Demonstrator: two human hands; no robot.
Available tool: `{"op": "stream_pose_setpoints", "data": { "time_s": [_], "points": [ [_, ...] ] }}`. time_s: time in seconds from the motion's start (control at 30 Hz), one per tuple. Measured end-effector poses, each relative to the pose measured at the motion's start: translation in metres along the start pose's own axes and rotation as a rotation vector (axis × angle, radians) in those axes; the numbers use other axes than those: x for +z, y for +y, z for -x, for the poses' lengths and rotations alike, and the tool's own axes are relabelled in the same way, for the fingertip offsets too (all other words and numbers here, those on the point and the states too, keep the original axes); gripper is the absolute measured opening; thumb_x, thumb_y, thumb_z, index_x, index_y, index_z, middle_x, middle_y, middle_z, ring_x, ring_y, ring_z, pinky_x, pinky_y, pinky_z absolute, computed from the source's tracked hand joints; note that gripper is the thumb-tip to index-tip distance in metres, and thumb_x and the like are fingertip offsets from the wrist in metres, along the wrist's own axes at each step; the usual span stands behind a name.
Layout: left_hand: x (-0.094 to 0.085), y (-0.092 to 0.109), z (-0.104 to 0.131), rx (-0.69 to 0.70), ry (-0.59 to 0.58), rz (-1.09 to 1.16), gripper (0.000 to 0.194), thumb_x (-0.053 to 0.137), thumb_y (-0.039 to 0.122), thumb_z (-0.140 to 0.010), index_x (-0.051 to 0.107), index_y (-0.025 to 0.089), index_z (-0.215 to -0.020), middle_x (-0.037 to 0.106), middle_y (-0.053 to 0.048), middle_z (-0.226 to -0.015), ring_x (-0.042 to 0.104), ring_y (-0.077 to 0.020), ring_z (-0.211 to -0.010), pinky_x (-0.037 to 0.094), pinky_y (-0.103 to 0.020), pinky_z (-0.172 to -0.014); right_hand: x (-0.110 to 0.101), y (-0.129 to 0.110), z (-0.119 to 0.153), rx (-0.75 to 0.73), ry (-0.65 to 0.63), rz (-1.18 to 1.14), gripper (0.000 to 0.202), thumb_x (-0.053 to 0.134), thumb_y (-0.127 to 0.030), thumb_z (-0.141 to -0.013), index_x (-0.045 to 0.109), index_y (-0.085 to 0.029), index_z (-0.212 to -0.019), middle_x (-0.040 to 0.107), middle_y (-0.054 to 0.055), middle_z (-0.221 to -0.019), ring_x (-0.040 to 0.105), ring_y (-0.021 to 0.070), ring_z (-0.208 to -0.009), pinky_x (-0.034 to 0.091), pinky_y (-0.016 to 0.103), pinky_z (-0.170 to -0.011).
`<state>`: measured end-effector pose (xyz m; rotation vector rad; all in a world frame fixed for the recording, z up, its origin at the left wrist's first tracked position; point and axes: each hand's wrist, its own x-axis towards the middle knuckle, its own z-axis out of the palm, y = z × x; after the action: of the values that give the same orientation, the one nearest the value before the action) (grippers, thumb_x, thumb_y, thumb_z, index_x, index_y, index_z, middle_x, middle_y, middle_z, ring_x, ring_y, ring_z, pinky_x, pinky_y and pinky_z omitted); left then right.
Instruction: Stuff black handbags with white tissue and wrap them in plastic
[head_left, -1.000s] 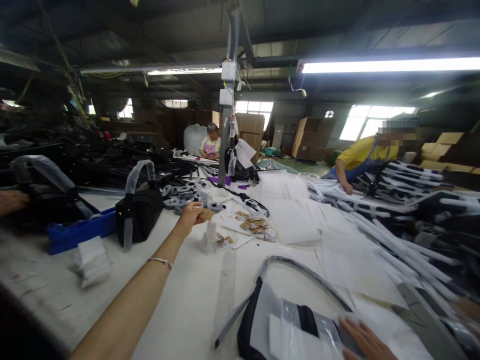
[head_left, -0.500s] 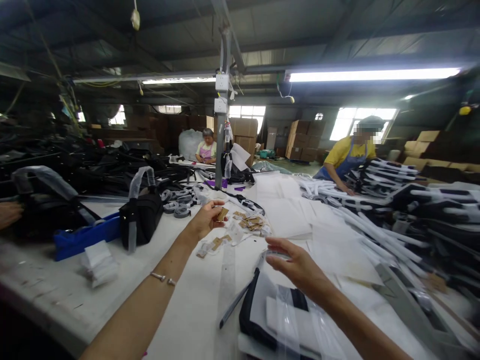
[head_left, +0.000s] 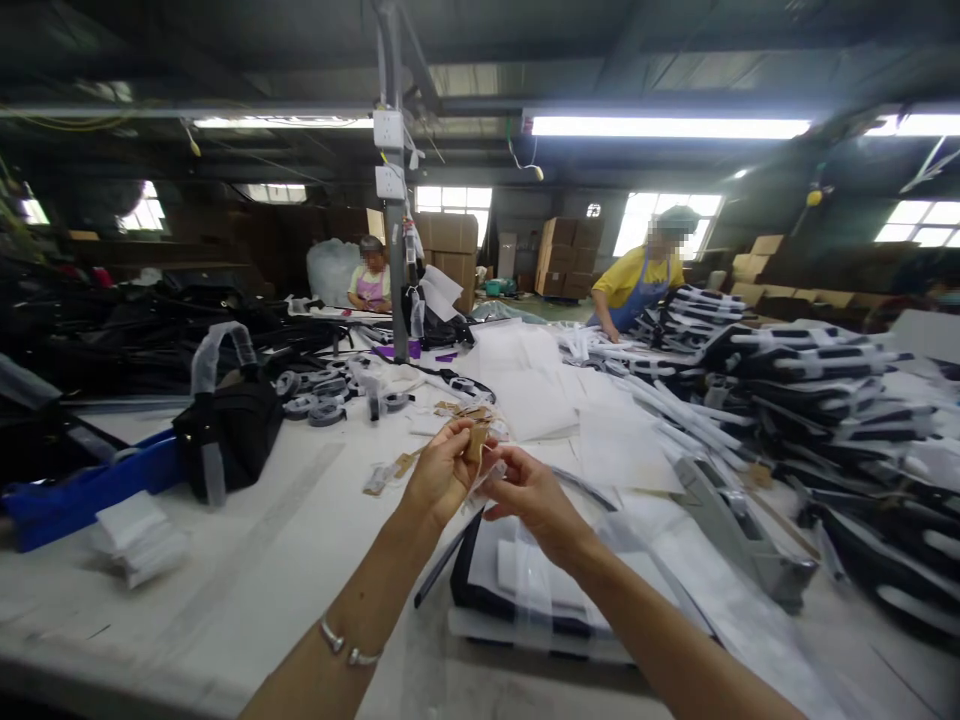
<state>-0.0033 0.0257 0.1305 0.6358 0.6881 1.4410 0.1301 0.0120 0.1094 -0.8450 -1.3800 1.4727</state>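
On the table (head_left: pixel 277 600), an upright bag (head_left: pixel 232 435) stands at left, just right of a tray (head_left: pixel 97 490). A packet (head_left: pixel 141 540) lies before both. Strap coils (head_left: pixel 319 398) lie behind the bag, to its right; a post (head_left: pixel 398 270) rises behind the coils, right of them. A tag (head_left: pixel 477 442) is in the left hand (head_left: pixel 439 475), above a wrapped bag (head_left: pixel 540 585) (its underside hidden). Sheets (head_left: pixel 529 400) lie right of a tag pile (head_left: pixel 450 408). A case (head_left: pixel 742 530) stands right of the wrapped bag, before stacked bags (head_left: pixel 817 400).
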Motion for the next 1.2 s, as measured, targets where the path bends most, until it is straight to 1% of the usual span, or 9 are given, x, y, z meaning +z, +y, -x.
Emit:
{"op": "stream_pose_setpoints", "data": {
  "time_s": [0.17, 0.4, 0.5, 0.6, 0.7, 0.77, 0.87, 1.03, 1.2],
  "points": [
    [-0.001, -0.02, 0.0, -0.055, 0.036, 0.013, 0.013, 0.045, 0.004, -0.09, 0.051, 0.015, -0.095, 0.067, -0.005, -0.078, 0.068, -0.0107, -0.066, 0.056, -0.018, -0.062, -0.024, 0.01, 0.015, 0.11, 0.015, -0.081, 0.02, 0.074, -0.027, -0.065, 0.062, -0.015, -0.077, 0.06, -0.002, -0.065, 0.052, 0.0094, -0.054, 0.048, 0.025, -0.053],
    [-0.014, -0.053, -0.004, 0.035, 0.095, -0.203, 0.012, 0.056, 0.011, -0.084, 0.054, 0.018, -0.094, 0.066, -0.004, -0.087, 0.068, -0.0168, -0.082, 0.057, -0.036, -0.081, -0.047, 0.008, 0.039, 0.148, -0.018, -0.258, 0.083, 0.082, -0.02, -0.063, 0.044, -0.024, -0.137, 0.065, -0.003, -0.078, 0.058, 0.0121, -0.06, 0.048, 0.026, -0.054],
    [-0.016, -0.063, 0.007, 0.176, 0.081, -0.389, 0.027, 0.065, 0.012, -0.077, 0.06, 0.02, -0.103, 0.064, -0.007, -0.113, 0.058, -0.0232, -0.116, 0.046, -0.043, -0.102, -0.053, 0.009, 0.043, 0.108, 0.022, -0.296, 0.079, 0.083, -0.021, -0.064, 0.047, -0.024, -0.135, 0.064, -0.003, -0.079, 0.058, 0.0118, -0.061, 0.048, 0.025, -0.055],
    [-0.015, -0.065, 0.025, 0.416, -0.129, -0.78, 0.041, 0.064, 0.015, -0.079, 0.061, 0.025, -0.119, 0.055, -0.006, -0.136, 0.042, -0.0247, -0.135, 0.029, -0.045, -0.116, -0.06, 0.015, 0.044, 0.07, 0.107, -0.293, 0.063, 0.085, -0.028, -0.064, 0.057, -0.021, -0.12, 0.062, -0.003, -0.076, 0.056, 0.0114, -0.059, 0.047, 0.024, -0.051],
    [-0.008, -0.066, 0.041, 0.415, -0.409, -0.996, 0.046, 0.061, 0.016, -0.082, 0.058, 0.026, -0.127, 0.058, -0.006, -0.135, 0.051, -0.0244, -0.128, 0.035, -0.043, -0.113, -0.068, 0.022, 0.044, 0.041, 0.162, -0.309, 0.045, 0.086, -0.033, -0.063, 0.06, -0.019, -0.097, 0.062, -0.003, -0.075, 0.055, 0.0104, -0.058, 0.045, 0.023, -0.049],
    [-0.002, -0.069, 0.046, 0.335, -0.469, -0.957, 0.046, 0.061, 0.016, -0.082, 0.057, 0.025, -0.127, 0.062, -0.006, -0.129, 0.06, -0.0227, -0.116, 0.045, -0.039, -0.104, -0.072, 0.024, 0.045, 0.039, 0.178, -0.312, 0.039, 0.086, -0.034, -0.064, 0.058, -0.018, -0.085, 0.059, -0.004, -0.069, 0.053, 0.0094, -0.056, 0.043, 0.022, -0.048],
    [0.004, -0.077, 0.045, 0.293, -0.405, -0.906, 0.033, 0.061, 0.02, -0.084, 0.062, 0.022, -0.117, 0.067, -0.006, -0.119, 0.066, -0.0209, -0.102, 0.05, -0.034, -0.094, -0.077, 0.024, 0.05, 0.062, 0.172, -0.294, 0.04, 0.087, -0.035, -0.062, 0.058, -0.017, -0.083, 0.058, -0.004, -0.066, 0.05, 0.0082, -0.053, 0.039, 0.02, -0.046],
    [0.008, -0.087, 0.035, 0.229, -0.373, -0.827, 0.018, 0.065, 0.03, -0.084, 0.066, 0.018, -0.099, 0.072, -0.005, -0.096, 0.069, -0.0198, -0.087, 0.053, -0.031, -0.082, -0.088, 0.019, 0.056, 0.117, 0.075, -0.257, 0.055, 0.087, -0.035, -0.062, 0.06, -0.018, -0.106, 0.057, -0.004, -0.07, 0.051, 0.0091, -0.056, 0.04, 0.02, -0.046],
    [0.009, -0.093, 0.03, 0.238, -0.313, -0.898, 0.013, 0.067, 0.03, -0.082, 0.065, 0.018, -0.077, 0.066, 0.0, -0.075, 0.062, -0.0153, -0.072, 0.048, -0.026, -0.072, -0.099, 0.018, 0.057, 0.128, 0.046, -0.156, 0.061, 0.086, -0.036, -0.065, 0.058, -0.019, -0.117, 0.053, -0.006, -0.07, 0.05, 0.0089, -0.055, 0.043, 0.021, -0.046]
  ]
}}
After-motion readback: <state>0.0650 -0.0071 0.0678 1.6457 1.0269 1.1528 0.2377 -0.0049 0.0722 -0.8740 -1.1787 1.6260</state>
